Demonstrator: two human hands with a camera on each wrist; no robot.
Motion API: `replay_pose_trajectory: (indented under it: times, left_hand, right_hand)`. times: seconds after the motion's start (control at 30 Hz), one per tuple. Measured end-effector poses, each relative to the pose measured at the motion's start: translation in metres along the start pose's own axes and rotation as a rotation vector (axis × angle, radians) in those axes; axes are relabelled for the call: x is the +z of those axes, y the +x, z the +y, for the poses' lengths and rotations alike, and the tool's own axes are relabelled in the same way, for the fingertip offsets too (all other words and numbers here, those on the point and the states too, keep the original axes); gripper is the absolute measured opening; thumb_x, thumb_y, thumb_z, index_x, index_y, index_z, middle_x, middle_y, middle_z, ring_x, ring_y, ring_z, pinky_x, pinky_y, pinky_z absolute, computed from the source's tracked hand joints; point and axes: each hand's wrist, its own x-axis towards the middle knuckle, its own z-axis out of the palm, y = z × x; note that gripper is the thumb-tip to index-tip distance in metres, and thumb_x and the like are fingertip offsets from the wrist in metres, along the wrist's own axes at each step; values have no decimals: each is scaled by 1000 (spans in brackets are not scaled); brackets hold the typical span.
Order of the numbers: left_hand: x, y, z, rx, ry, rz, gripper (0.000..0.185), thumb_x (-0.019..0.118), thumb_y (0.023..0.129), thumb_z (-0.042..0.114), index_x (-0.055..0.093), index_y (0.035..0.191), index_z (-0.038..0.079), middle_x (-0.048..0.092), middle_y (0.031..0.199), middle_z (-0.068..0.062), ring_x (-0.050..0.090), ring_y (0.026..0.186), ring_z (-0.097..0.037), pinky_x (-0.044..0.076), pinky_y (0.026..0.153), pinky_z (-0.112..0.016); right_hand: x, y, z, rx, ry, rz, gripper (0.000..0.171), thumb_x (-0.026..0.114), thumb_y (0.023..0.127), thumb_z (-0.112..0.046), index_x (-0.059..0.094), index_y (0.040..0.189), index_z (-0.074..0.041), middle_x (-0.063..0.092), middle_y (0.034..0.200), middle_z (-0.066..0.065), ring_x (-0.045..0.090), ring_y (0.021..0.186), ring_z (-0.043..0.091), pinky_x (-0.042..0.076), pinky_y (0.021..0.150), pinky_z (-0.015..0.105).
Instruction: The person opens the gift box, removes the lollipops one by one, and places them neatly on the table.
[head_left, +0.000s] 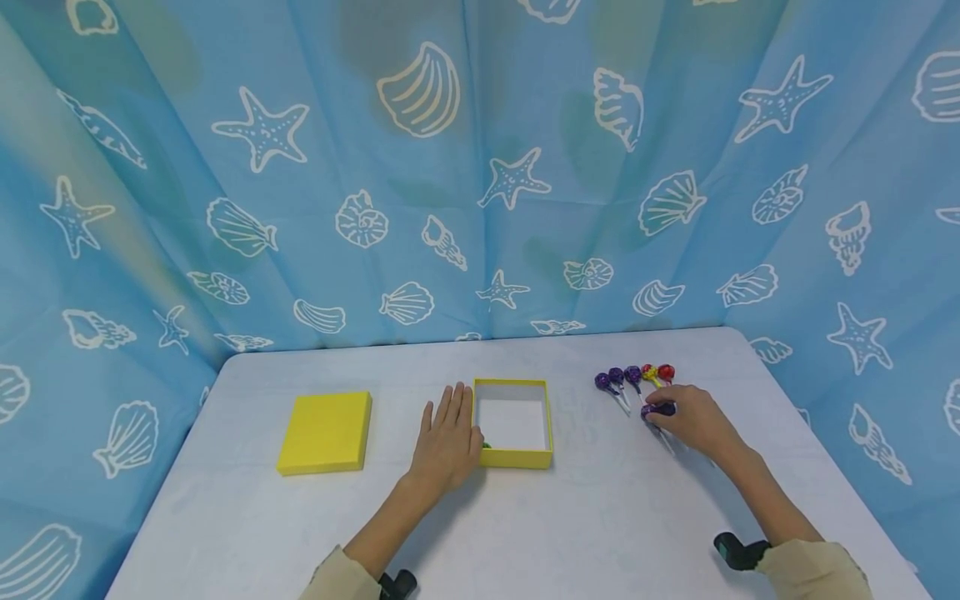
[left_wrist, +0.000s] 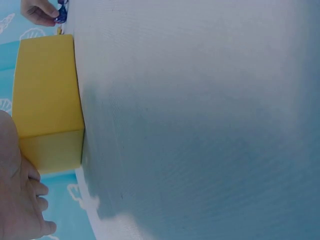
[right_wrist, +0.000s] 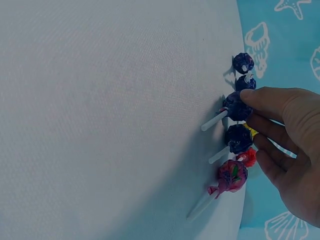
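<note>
Two hands: both rest on the white tabletop (head_left: pixel 525 525), well apart, one at each side of an open yellow cardboard box (head_left: pixel 513 458).
Left hand (head_left: pixel 448 442): lies flat with straight fingers, palm down, its edge touching the left wall of the open yellow box; it grips nothing.
Right hand (head_left: pixel 693 419): fingers curled over a purple-wrapped lollipop (head_left: pixel 651 410), thumb and fingertips pinching its head; in the right wrist view the thumb tip sits on that purple head (right_wrist: pixel 236 106) while the white stick points away across the tabletop.
Held lollipop: lies on the tabletop at the near end of the lollipop group, right of the box and apart from it.
Other lollipops: a short row of purple-wrapped lollipops (head_left: pixel 617 377) and red-and-yellow-wrapped ones (head_left: pixel 658 372) lies just beyond the right hand, heads toward the backdrop.
Open yellow box: white inside, with a small green item (head_left: pixel 486 445) showing at its near left corner beside the left hand.
Flat yellow square lid (head_left: pixel 326 432): lies left of the left hand, apart from it.
Backdrop: blue cloth printed with white shells and starfish (head_left: pixel 480 167) hangs round the tabletop.
</note>
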Motion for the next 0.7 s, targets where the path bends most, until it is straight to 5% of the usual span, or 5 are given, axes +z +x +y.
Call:
replay_pose_trajectory:
  times: [0.4, 0.7]
  left_hand:
    - [0, 0, 0, 1, 9, -6, 61, 33, 106, 28, 22, 157, -2, 19, 163, -17, 12, 151, -32, 11, 117, -55]
    - [0, 0, 1, 6, 9, 4, 60, 34, 106, 28, 22, 156, -3, 20, 163, -17, 13, 150, -32, 12, 117, -55]
  right_hand:
    - [-2, 0, -4, -4, 4, 15, 29, 77, 88, -14, 73, 113, -1, 67, 112, 24, 59, 108, 46, 49, 91, 58]
    - [-4, -1, -37, -199, 79, 81, 29, 78, 87, -11, 73, 114, -1, 72, 107, 16, 65, 104, 38, 54, 85, 52]
